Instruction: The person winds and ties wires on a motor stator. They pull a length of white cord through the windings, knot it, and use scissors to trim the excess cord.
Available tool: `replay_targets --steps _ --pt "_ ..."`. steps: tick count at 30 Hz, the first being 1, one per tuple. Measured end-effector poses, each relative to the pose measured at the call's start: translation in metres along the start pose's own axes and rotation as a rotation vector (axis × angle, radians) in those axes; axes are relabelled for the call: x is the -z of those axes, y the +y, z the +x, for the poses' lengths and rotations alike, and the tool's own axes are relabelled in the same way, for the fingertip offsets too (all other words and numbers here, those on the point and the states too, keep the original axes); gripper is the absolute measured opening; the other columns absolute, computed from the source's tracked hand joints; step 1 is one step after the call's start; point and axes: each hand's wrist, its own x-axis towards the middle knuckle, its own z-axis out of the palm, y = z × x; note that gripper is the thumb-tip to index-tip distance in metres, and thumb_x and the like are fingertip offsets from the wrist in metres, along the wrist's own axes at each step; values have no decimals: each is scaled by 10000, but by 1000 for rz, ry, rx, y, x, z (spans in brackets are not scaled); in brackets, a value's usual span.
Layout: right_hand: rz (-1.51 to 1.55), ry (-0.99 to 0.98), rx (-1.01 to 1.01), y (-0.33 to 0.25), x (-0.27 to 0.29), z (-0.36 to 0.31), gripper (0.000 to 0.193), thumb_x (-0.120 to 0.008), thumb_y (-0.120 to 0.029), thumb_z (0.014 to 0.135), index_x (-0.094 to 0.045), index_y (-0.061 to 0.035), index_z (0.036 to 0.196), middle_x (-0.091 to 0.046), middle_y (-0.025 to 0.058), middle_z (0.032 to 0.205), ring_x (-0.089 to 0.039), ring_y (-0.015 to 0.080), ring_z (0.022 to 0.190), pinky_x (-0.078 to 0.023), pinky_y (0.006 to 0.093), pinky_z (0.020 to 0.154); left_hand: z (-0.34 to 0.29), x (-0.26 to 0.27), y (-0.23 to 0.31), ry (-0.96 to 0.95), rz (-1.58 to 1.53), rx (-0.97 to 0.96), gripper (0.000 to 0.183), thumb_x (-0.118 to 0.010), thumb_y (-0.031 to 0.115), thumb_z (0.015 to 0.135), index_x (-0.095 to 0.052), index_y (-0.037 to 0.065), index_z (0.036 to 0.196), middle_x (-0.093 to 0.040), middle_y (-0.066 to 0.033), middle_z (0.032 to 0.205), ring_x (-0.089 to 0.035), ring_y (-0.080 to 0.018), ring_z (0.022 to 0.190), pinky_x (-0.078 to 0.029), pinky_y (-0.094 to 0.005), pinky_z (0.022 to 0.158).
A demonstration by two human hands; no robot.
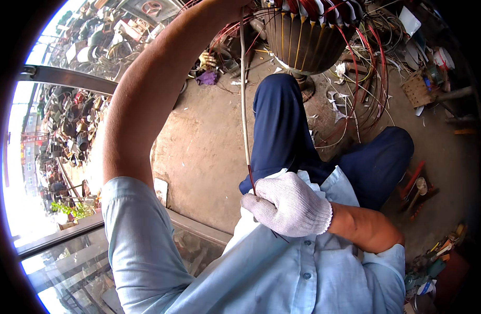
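Note:
My right hand point(290, 204), in a white knit glove, is closed in a pinch on a dark red wire near my shirt front. The wire's thin ends stick out below the glove. A long whitish sleeve point(244, 104) covers the wire further up and runs almost straight to the top edge. My bare left forearm point(162, 57) reaches up along it; the left hand is cut off by the top edge. Beyond my knees stands a grey motor core point(295, 42) with yellowish strips down its side. Red wire coils point(313, 8) and white insulation pieces crowd its top.
Loose red and white wires point(374, 78) hang right of the core to the floor, among paper scraps point(337, 107). A purple cloth point(207, 78) lies to the left. A red stand point(415, 186) is on the right. Scrap parts point(68, 120) are heaped outside, beyond a metal frame point(68, 77).

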Motion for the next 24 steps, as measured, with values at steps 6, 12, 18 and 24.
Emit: replay_targets --steps 6,12,18,24 --pt "-35 21 -95 14 -1 -6 324 -686 -179 942 -569 -41 672 -561 196 557 -626 395 536 -469 467 486 -50 -3 26 46 -276 -36 153 -574 134 1035 -691 49 986 -481 24 677 -334 -59 521 -276 -254 474" --pt "-96 -3 -18 11 1 -9 327 -656 -211 962 -595 -33 695 -560 180 575 -610 371 523 -474 463 494 -84 -30 33 38 -315 -62 181 -577 103 1007 -696 -31 981 -600 -71 701 -532 -143 520 -407 -298 453" --pt "-64 -59 -9 11 -1 -9 359 -626 -259 985 -608 -49 694 -571 189 559 -618 395 531 -486 485 507 -151 -53 4 103 -434 -32 250 -493 190 1072 -633 17 1186 -515 -15 658 -455 -127 506 -337 -280 454" --pt "-42 -24 -66 3 -6 -3 355 -633 -269 979 -631 -40 708 -588 197 556 -634 396 540 -502 496 528 -160 -59 7 72 -450 30 241 -450 183 1096 -605 16 1175 -406 31 661 -354 -84 483 -280 -250 433"
